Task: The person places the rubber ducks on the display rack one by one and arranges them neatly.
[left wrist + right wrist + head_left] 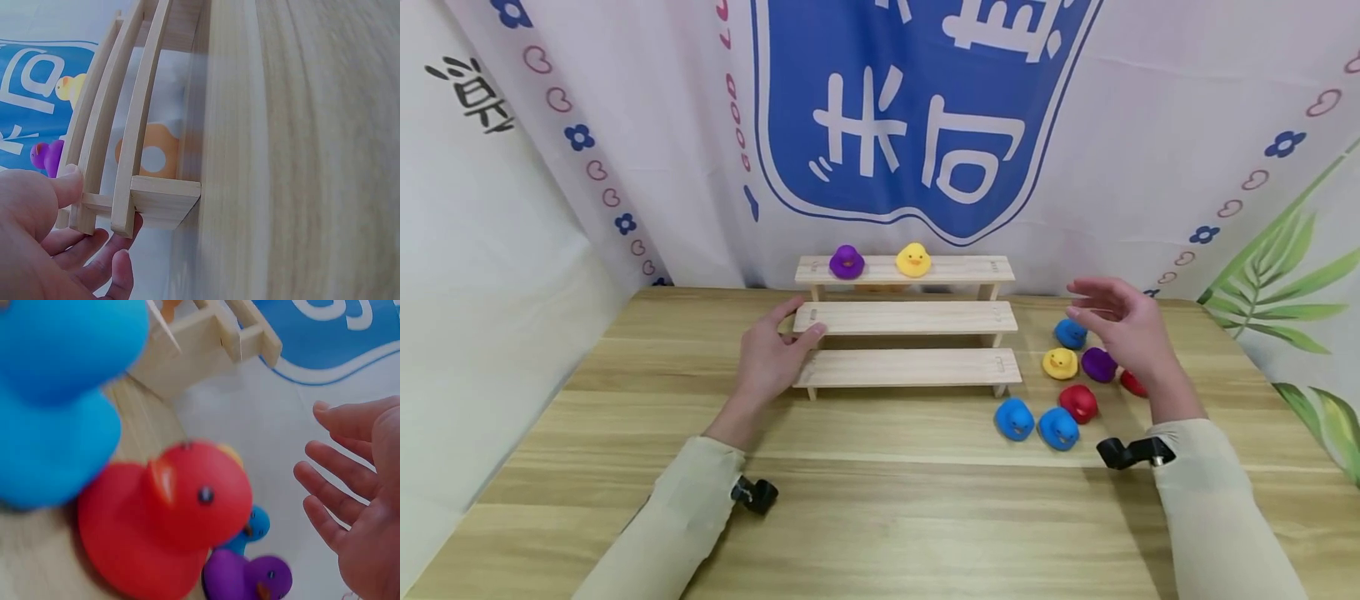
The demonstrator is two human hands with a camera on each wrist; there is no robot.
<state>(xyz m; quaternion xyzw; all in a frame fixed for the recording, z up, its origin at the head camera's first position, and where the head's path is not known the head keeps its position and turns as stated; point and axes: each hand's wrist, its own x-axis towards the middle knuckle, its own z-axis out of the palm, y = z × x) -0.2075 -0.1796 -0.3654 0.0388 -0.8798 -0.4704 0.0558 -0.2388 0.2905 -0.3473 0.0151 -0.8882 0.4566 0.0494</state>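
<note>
At the left end of a three-tier wooden stand (906, 318), my left hand (767, 354) grips the step boards, thumb on one side and fingers on the other in the left wrist view. A purple rubber duck (847, 262) and a yellow rubber duck (913, 260) sit on the top step. My right hand (1131, 329) hovers over the rubber ducks at the right, holding nothing, its fingers loosely bent. Nearest to it are a blue duck (1071, 334), a purple duck (1099, 365) and a red duck (1133, 384), the last partly hidden by the wrist.
Also on the wooden table (880, 508) are a yellow duck (1060, 363), another red duck (1078, 403) and two blue ducks, one left (1015, 419) and one right (1058, 428). A printed curtain (700, 167) hangs behind the stand. An orange shape (159, 150) shows beneath the steps.
</note>
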